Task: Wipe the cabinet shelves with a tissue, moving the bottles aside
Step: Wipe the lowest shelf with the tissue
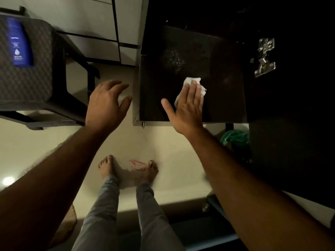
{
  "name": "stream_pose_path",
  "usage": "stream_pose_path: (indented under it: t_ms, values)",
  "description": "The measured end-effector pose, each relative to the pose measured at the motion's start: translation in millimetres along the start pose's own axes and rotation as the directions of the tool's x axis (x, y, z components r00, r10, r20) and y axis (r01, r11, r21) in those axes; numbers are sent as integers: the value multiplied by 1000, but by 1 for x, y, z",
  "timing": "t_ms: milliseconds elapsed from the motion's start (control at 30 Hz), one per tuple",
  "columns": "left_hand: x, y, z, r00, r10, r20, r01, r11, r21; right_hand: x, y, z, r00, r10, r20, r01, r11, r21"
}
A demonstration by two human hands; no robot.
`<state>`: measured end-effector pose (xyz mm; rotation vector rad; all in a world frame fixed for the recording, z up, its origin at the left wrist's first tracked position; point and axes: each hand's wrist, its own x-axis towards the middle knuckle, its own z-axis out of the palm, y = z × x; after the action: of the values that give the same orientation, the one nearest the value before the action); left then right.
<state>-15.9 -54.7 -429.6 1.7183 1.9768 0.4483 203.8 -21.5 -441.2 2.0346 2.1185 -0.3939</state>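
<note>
Fingers (194, 91) of our right hand (186, 109) lie flat, pressing the tissue (188, 81) on the shelf (217, 69).
Smudges (173, 58) sit farther in, left of our fingertips; our left hand (107, 104) hovers spread outside.

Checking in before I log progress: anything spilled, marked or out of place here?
Yes. The dark shelf has a speckled dried ring beyond the tissue under the right hand. Red smears mark the floor between the feet. A blue bottle lies flat on the chair.
</note>
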Motion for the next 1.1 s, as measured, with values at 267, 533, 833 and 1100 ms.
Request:
stream_pose_path:
  t_ms: [267,533,833,1100]
  values:
    - [1,-11,-14,999,-2,32,2,1000,0,-68,-14,14,940,-333,79,341,929,-145]
    - [6,-30,-16,999,7,40,-7,1000,2,0,-49,4,997,-73,-2,73,997,-29]
    - [15,-48,-32,998,33,55,-33,999,-8,-59,-23,8,930,-352,109,367,907,-208]
    - [17,-61,-32,999,4,55,-3,1000,-13,6,-94,5,990,-143,-10,141,987,-78]
